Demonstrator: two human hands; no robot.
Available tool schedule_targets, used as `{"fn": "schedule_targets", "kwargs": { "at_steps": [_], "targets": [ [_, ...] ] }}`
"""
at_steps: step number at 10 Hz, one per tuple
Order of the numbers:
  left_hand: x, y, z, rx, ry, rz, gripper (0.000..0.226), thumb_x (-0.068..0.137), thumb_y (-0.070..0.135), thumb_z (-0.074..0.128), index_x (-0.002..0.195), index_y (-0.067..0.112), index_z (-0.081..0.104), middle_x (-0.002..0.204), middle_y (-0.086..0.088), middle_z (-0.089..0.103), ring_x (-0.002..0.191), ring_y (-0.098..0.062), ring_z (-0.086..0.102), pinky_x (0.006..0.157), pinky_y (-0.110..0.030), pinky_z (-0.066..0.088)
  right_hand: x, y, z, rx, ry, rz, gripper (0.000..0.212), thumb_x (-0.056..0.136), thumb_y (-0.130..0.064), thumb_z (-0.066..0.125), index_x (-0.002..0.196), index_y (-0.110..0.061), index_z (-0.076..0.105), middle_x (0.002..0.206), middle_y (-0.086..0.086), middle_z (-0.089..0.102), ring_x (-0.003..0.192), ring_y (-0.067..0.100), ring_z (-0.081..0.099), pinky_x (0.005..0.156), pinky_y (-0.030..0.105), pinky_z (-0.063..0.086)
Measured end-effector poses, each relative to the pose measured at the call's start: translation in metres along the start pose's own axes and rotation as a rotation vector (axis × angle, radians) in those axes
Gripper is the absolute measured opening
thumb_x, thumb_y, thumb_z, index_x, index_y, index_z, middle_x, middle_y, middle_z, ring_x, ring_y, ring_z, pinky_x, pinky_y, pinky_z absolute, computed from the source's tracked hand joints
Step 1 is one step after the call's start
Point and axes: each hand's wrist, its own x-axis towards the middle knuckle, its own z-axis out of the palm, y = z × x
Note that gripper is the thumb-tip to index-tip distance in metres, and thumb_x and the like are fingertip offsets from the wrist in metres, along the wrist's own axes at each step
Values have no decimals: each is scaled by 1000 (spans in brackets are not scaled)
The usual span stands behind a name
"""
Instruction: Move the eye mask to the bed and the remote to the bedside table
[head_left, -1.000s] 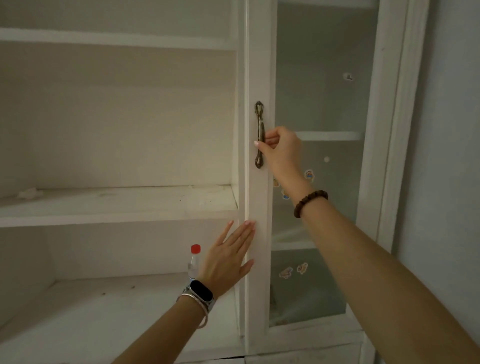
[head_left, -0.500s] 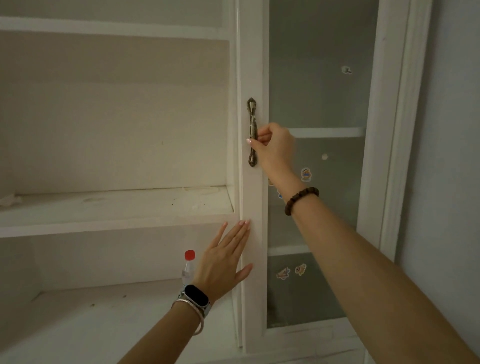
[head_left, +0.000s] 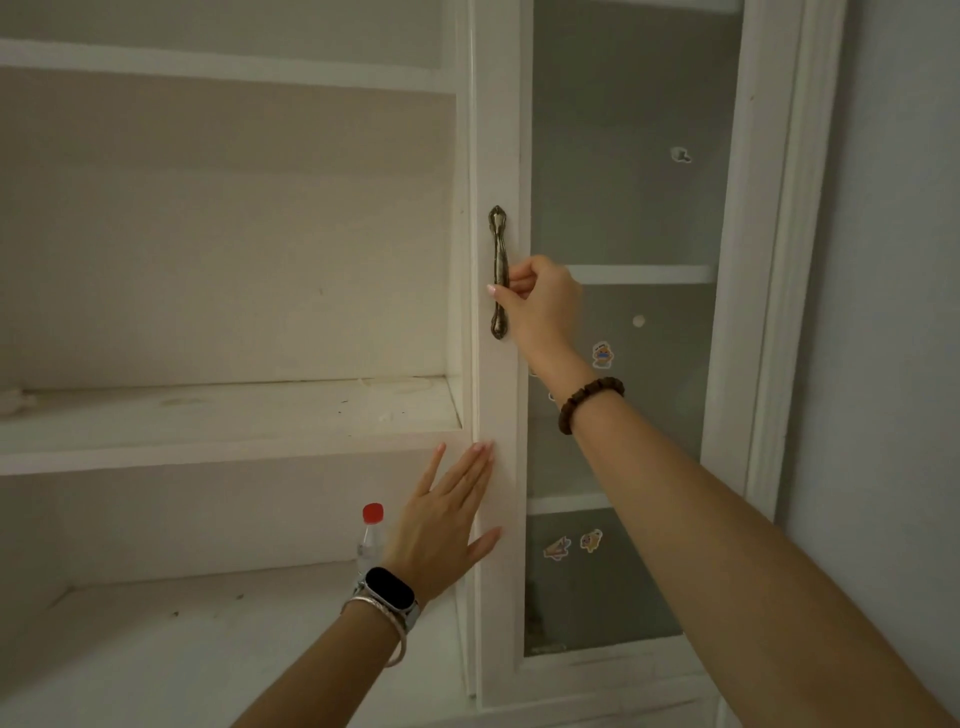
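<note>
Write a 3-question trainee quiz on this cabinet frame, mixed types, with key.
1. True or false: the right hand grips the handle.
2. Where does the left hand rest? A) on the bottle B) flat on the door frame C) on the shelf
3. Fill in: the bottle's cap is ____.

Key: 1 true; 2 B; 3 red.

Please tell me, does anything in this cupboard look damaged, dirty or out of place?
Small things only. The white middle shelf carries faint stains and dark specks. Cartoon stickers dot the frosted glass door. A clear plastic bottle with a red cap stands alone, upright, on the lower shelf.
</note>
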Motion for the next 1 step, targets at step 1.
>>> {"fn": "schedule_targets", "kwargs": {
  "at_steps": [1],
  "targets": [
    [2, 5, -7, -8, 18, -16, 72, 95, 57, 24, 147, 8, 28, 156, -10, 25, 145, -26, 15, 115, -54, 18, -4, -6, -9, 7, -33, 21, 14, 80, -12, 75, 90, -7, 66, 81, -2, 65, 64, -3, 54, 57, 2, 44]
  ]
}}
